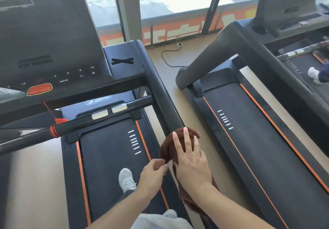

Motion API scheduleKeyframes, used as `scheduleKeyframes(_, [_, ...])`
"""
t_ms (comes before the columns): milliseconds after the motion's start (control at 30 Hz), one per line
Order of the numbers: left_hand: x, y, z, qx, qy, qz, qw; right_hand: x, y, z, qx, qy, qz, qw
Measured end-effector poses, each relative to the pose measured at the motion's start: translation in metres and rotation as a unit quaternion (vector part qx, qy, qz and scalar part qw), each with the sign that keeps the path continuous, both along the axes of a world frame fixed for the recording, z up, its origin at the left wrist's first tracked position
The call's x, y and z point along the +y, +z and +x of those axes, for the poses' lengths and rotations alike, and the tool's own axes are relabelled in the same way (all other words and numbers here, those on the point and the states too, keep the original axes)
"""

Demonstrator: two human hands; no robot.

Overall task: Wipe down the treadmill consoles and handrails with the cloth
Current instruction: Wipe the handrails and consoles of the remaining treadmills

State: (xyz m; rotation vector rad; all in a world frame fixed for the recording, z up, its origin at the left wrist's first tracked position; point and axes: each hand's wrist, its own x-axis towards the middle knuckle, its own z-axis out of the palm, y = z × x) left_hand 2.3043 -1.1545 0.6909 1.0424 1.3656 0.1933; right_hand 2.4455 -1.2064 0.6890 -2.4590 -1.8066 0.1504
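Observation:
A brown cloth (166,148) is draped over the near end of the black right handrail (160,90) of the treadmill I stand on. My right hand (191,159) lies flat on top of the cloth with its fingers straight and spread. My left hand (154,173) pinches the cloth's left edge, next to the right hand. The console (46,38), dark with an orange stop button (39,89), rises at the upper left. A crossbar handle (99,116) runs below it.
A second treadmill (267,139) stands to the right, across a narrow strip of floor, with its own handrail (222,54) slanting down. Another person's shoe (314,74) shows at the far right. A power cord (169,56) lies on the floor by the window.

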Motion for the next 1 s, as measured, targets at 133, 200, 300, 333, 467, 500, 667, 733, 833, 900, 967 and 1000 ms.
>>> scheduleKeyframes(133, [0.031,0.014,-0.004,0.002,0.019,0.035,0.999,0.053,-0.002,0.005,-0.005,0.010,0.029,1.000])
scheduleKeyframes(200, [0.049,0.021,-0.006,-0.002,0.019,0.058,0.998,0.082,0.003,0.007,-0.006,0.011,0.026,1.000])
scheduleKeyframes(300, [0.082,0.036,-0.010,-0.023,0.025,0.098,0.995,0.131,0.012,0.015,0.020,0.015,0.038,0.999])
scheduleKeyframes(333, [0.095,0.042,-0.013,-0.030,0.024,0.117,0.992,0.148,0.016,0.018,0.031,0.010,0.054,0.998])
scheduleKeyframes(467, [0.152,0.058,-0.033,-0.054,0.019,0.185,0.981,0.206,0.022,0.028,0.079,0.030,0.124,0.989])
scheduleKeyframes(500, [0.168,0.060,-0.038,-0.053,0.017,0.196,0.979,0.218,0.021,0.030,0.087,0.042,0.127,0.987])
scheduleKeyframes(667, [0.226,0.068,-0.063,-0.048,0.009,0.231,0.972,0.264,0.015,0.037,0.111,0.070,0.150,0.980])
scheduleKeyframes(733, [0.240,0.070,-0.069,-0.051,0.008,0.230,0.972,0.279,0.016,0.039,0.126,0.090,0.148,0.977])
scheduleKeyframes(833, [0.257,0.072,-0.069,-0.060,0.006,0.223,0.973,0.305,0.020,0.043,0.142,0.112,0.123,0.976])
scheduleKeyframes(900, [0.269,0.075,-0.064,-0.059,0.002,0.233,0.971,0.325,0.026,0.043,0.120,0.134,0.079,0.981])
scheduleKeyframes(967, [0.281,0.078,-0.058,-0.061,0.002,0.250,0.966,0.348,0.030,0.042,0.079,0.169,0.023,0.982])
scheduleKeyframes(1000, [0.287,0.080,-0.055,-0.063,0.004,0.260,0.964,0.358,0.032,0.042,0.064,0.183,0.003,0.981])
